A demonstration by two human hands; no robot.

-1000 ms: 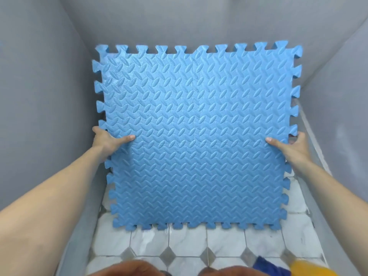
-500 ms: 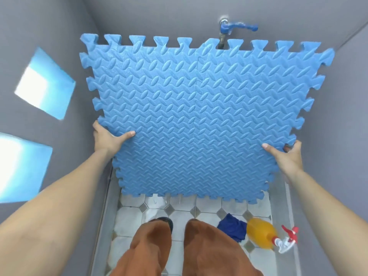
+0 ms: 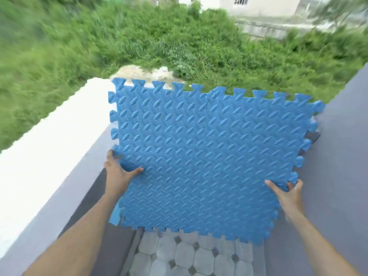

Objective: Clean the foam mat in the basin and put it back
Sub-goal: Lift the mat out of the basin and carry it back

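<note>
A blue foam mat (image 3: pixel 209 160), made of interlocking tiles with a raised leaf-like pattern and toothed edges, is held up in the air in front of the person, tilted so its patterned face looks toward the camera and its top edge leans away. The left hand (image 3: pixel 117 174) grips the mat's left edge near the lower half, thumb lying across the front face and the other fingers hidden behind the foam. The right hand (image 3: pixel 288 194) grips the lower right edge in the same way, thumb on the front and fingers curled around the toothed border, so both hands are clamped on the mat. Below the mat's bottom edge lies a tiled floor (image 3: pixel 179 255) of pale octagons with small dark squares. A low white-topped wall (image 3: pixel 49 140) runs along the left, and a grey wall (image 3: pixel 342 156) stands on the right, close to the mat's right edge. Beyond the walls there is thick green grass (image 3: pixel 139 36), blurred, and a pale building (image 3: pixel 258 5) at the top.
</note>
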